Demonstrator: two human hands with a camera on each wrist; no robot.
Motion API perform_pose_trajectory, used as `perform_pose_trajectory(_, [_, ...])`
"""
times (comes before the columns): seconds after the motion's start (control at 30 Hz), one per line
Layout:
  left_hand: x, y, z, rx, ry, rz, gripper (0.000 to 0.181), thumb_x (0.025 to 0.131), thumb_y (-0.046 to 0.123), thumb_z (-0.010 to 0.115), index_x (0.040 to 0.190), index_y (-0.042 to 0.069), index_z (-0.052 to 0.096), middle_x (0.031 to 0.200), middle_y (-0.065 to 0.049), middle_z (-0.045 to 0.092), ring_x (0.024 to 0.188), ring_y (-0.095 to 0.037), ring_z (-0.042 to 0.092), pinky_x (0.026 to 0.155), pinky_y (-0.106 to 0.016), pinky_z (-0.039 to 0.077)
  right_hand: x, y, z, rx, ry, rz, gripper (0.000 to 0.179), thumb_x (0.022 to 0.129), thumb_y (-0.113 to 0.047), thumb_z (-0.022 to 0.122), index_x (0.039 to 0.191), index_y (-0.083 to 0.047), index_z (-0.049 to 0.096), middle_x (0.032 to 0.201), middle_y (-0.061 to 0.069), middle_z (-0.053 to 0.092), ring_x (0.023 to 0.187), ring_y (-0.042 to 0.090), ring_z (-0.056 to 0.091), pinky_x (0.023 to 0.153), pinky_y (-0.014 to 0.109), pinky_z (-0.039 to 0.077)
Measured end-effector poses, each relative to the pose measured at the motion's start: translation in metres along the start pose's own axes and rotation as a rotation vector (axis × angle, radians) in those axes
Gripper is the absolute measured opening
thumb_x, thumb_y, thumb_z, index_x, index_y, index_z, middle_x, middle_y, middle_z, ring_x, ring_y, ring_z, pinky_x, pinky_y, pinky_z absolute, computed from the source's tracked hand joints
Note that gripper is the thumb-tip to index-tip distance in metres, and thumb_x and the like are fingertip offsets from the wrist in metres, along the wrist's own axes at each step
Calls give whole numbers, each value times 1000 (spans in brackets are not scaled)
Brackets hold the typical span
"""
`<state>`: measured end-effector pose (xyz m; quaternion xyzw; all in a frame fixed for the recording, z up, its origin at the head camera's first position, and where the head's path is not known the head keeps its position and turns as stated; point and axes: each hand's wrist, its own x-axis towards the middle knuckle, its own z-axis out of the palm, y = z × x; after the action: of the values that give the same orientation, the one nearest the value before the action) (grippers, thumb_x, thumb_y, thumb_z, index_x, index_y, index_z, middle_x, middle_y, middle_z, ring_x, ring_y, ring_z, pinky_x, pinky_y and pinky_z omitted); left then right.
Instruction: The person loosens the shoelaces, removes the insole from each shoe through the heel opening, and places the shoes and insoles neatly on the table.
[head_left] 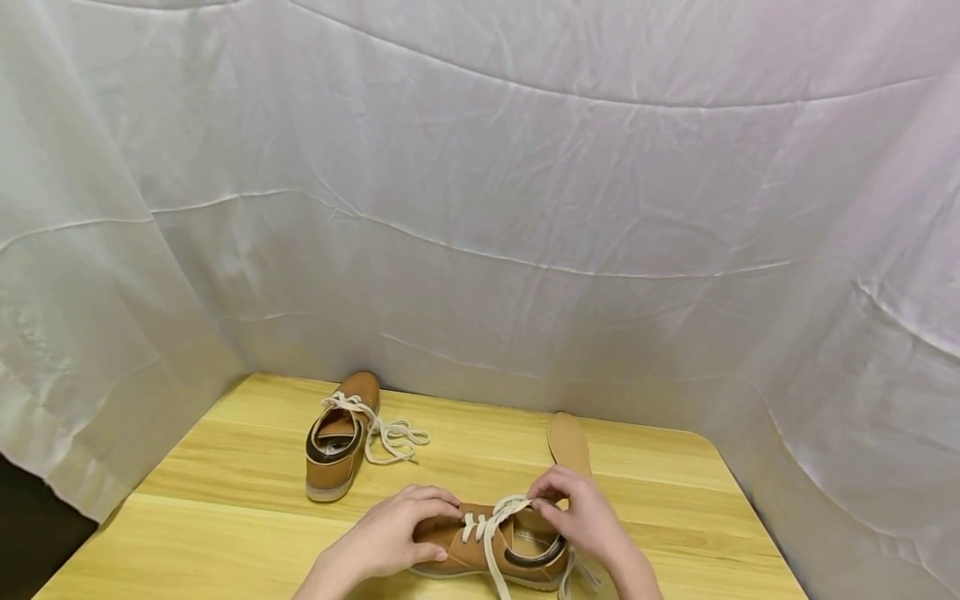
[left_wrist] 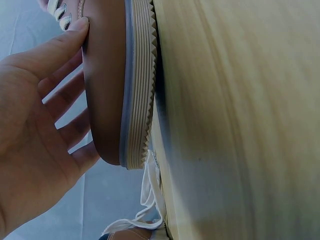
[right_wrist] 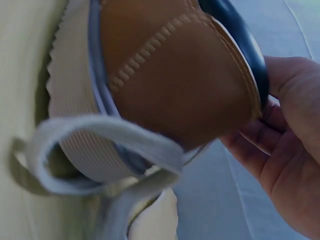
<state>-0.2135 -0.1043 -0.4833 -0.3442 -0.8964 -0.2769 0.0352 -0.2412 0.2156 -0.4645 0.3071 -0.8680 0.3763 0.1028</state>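
A brown leather lace-up shoe [head_left: 465, 550] lies sideways on the table, toe to the left, with its cream lace [head_left: 491, 542] hanging over the near side. At the toe, my left hand [head_left: 393, 529] holds the shoe, thumb on the near side and fingers across the far side. The left wrist view has the thumb [left_wrist: 65, 42] against the upper. My right hand [head_left: 577, 508] grips the far edge of the opening, fingertips beside the lace. In the right wrist view, its fingers are partly hidden behind the dark padded collar [right_wrist: 240, 45].
The other brown shoe [head_left: 330, 475] stands at the back left, its loose lace [head_left: 397, 437] trailing to the right on the wooden table [head_left: 225, 517]. A tan insole [head_left: 567, 437] lies at the back edge, beyond my right hand. Grey-white curtains [head_left: 525, 208] enclose the table.
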Motion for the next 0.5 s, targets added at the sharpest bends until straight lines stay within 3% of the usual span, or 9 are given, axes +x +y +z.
perform_pose_trajectory(0.3, [-1,0,0,-5,5,12,43,88,31,84,129,24,72,137,12,64,129,-18,58,107,-48,51,-4,11,-18,-30,96,-15,25,84,9,79,92,-14,74,92,-6,70,78,2,65,68,25,60])
perform_pose_trajectory(0.5, [-1,0,0,-10,-1,2,43,89,32,84,129,25,72,137,12,63,130,-18,58,107,-49,51,-10,19,-29,-34,138,48,24,84,9,79,91,-13,75,89,-5,70,75,4,65,66,25,60])
